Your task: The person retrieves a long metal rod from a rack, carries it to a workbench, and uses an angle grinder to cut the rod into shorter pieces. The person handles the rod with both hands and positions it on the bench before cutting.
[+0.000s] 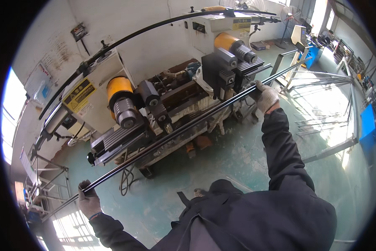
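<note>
A bundle of long, thin, dark metal bars [154, 147] runs slantwise across the view, from low on the left to high on the right. My left hand [89, 201], in a grey knit glove, is wrapped round it toward its left part. Farther right, my gloved right hand [267, 97] grips the same bars, fingers closed over them. How many bars there are I cannot tell. They pass in front of a two-headed machine, with an orange cylinder on its left head [119, 87] and another on its right head [226, 42]. Dark clamping blocks [148, 95] sit beside the cylinders.
A black rail [154, 31] arches over the machine. On the right, a metal frame rack [355, 121] carries several thin rods, with a blue panel [368, 121] behind it. A metal stand [50, 184] is at the left. A looped cable [124, 184] hangs to the floor below the machine.
</note>
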Motion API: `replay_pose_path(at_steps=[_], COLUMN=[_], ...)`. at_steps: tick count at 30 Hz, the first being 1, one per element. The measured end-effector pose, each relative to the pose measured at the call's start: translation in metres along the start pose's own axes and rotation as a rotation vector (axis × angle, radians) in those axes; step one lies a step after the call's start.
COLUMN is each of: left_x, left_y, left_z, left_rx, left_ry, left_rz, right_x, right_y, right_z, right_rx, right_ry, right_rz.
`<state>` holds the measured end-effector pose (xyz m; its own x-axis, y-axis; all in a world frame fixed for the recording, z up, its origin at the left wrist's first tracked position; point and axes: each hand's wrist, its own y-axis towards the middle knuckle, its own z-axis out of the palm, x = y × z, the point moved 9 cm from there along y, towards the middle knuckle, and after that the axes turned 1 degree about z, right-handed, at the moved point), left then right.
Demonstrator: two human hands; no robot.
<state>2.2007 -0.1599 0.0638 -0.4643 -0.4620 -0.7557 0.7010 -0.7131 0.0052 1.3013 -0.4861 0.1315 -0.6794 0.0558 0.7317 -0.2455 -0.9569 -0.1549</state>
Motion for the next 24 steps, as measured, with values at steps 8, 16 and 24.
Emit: replay_pose_path(at_steps=[8, 16, 24], left_x=[0.133, 0.028, 0.099], left_y=[0.021, 0.121, 0.138], left_z=[0.083, 0.009, 0.009], left_rx=[0.124, 0.053, 0.400], left_ry=[0.110, 1.165, 1.758], left_rz=[-0.171, 0.345, 0.127], right_x=[-0.158, -0.146, -0.185], right_y=[-0.013, 0.075, 0.108], right_z=[0.091, 0.099, 0.076], right_rx=[0.032, -0.033, -0.267], right_ry=[-0.087, -0.150, -0.366], right_rz=[0.134, 0.154, 0.082])
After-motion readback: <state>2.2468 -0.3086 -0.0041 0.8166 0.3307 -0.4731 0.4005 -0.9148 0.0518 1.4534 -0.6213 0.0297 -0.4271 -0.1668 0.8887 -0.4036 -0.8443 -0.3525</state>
